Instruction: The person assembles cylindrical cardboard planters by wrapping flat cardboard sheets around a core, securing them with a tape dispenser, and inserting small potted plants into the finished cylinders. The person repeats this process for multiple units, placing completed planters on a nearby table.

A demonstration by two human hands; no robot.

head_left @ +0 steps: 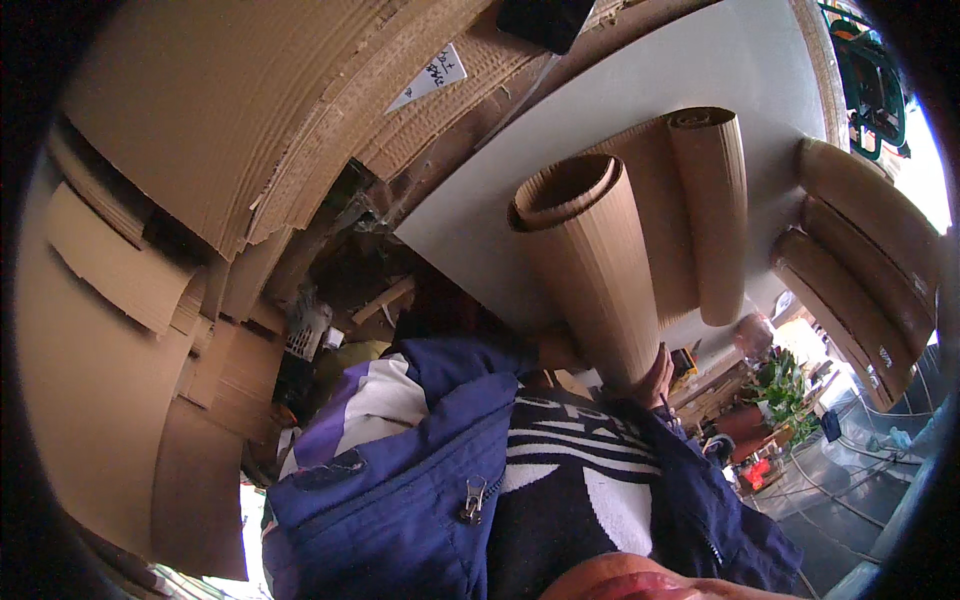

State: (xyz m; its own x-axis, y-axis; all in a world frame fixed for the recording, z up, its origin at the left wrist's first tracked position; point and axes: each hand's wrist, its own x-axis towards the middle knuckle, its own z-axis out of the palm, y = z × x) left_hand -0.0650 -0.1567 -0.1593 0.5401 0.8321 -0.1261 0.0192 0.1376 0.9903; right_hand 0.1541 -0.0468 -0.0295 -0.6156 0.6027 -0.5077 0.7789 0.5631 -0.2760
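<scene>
Head view, strongly tilted: a rolled tube of corrugated cardboard (590,275) stands on its long axis, open spiral end toward the upper left of the frame and lower end down at the right hand (658,378). That hand is curled closed around the tube's base, just above the navy jacket (420,490); only part of its fingers shows. The left hand is not visible, so its state cannot be told, and the right hand is the only one at the tube. Just beside the tube, a second cardboard roll (708,210) lies partly unrolled on the pale grey tabletop (500,200). Three more rolls (860,270) lie stacked well apart at the right edge. Flat brown cardboard sheets (240,110) fill the left side; a small white triangular label (430,78) with dark handwriting sits on one.
</scene>
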